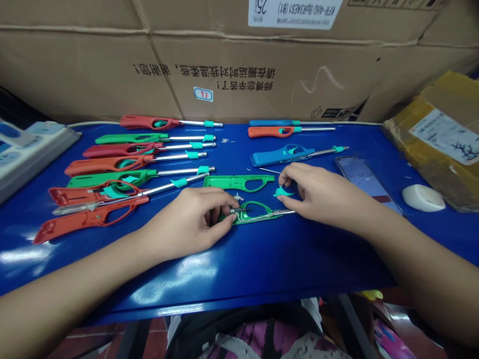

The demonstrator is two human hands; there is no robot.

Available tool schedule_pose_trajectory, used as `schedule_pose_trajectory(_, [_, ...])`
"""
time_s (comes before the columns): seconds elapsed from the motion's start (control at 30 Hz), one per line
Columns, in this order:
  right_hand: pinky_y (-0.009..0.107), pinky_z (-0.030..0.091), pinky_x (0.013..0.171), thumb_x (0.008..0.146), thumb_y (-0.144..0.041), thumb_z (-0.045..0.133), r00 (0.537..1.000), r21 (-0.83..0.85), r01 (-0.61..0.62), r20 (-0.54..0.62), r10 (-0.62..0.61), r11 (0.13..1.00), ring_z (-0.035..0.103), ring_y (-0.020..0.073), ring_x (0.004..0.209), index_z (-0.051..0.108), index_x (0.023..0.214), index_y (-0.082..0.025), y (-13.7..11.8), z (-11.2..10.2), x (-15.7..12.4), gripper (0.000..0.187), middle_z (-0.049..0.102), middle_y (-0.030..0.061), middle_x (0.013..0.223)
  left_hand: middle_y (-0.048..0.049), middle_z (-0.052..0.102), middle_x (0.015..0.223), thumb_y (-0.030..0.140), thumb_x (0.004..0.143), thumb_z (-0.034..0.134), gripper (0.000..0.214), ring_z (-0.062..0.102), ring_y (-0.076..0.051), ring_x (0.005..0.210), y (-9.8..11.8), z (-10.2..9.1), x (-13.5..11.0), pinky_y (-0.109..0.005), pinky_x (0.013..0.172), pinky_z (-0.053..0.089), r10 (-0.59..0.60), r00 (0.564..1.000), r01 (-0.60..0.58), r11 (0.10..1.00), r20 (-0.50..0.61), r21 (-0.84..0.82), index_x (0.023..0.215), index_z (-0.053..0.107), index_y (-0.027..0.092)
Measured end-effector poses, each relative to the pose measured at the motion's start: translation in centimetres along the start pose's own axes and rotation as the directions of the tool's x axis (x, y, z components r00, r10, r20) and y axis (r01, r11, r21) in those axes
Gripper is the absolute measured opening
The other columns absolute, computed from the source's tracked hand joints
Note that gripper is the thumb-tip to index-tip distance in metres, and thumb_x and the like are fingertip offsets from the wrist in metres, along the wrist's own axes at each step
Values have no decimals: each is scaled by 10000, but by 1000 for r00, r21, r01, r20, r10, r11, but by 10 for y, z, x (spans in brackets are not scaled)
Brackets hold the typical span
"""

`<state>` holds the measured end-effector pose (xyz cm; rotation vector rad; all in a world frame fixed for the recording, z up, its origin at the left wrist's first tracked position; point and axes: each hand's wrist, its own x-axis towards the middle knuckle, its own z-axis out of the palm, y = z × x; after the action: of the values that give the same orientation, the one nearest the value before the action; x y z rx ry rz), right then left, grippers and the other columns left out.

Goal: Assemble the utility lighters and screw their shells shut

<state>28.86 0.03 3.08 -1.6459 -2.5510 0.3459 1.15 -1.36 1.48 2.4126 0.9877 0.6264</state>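
Observation:
My left hand (202,215) is closed at the handle end of an opened green lighter (258,218), a half shell with white wire, small metal parts and a thin rod in it. Its thumb and forefinger meet at a small dark and metal part there; the handle end is hidden under the fingers. Between thumb and fingers of my right hand (314,192) is a teal trigger (283,192), held just above the lighter's rod end. Behind the opened lighter lies the other green shell half (239,182), with a small white piece (238,197) between the two.
Several assembled lighters (123,149) lie in rows at left, beside an opened orange one (90,219). Blue lighter (282,153), phone (364,179) and white mouse (423,197) are at right. A cardboard box (209,55) walls the back; a taped package (437,139) stands right.

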Motion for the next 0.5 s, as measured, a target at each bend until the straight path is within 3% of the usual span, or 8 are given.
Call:
schedule_pose_trajectory(0.2, [295,398,612,852,-364,675,999,13,-11,31,10,1000,549,151,666,613,989,-211,9,-4,0,215,633,35,952,16,662,747,161,856,677,157,571,-69,576,-1,0,0,-175,538,477,10,1000,-10,1000,-19,11,1001,736,158])
schedule_pose_trajectory(0.3, [296,399,617,866,-282,645,999,13,21,46,-22,1000,557,152,676,646,936,-207,14,-4,1,103,638,35,931,10,660,742,166,860,673,138,581,-79,590,-4,0,-1,-181,543,482,19,999,-19,1000,-27,19,983,733,154])
schedule_pose_trajectory(0.5, [312,428,710,963,-250,558,970,7,243,1,-243,970,611,177,841,628,934,-208,3,-5,-3,87,645,18,985,18,663,739,167,885,671,74,576,-68,581,-5,1,1,-172,545,471,29,999,-28,999,-35,22,930,729,162])
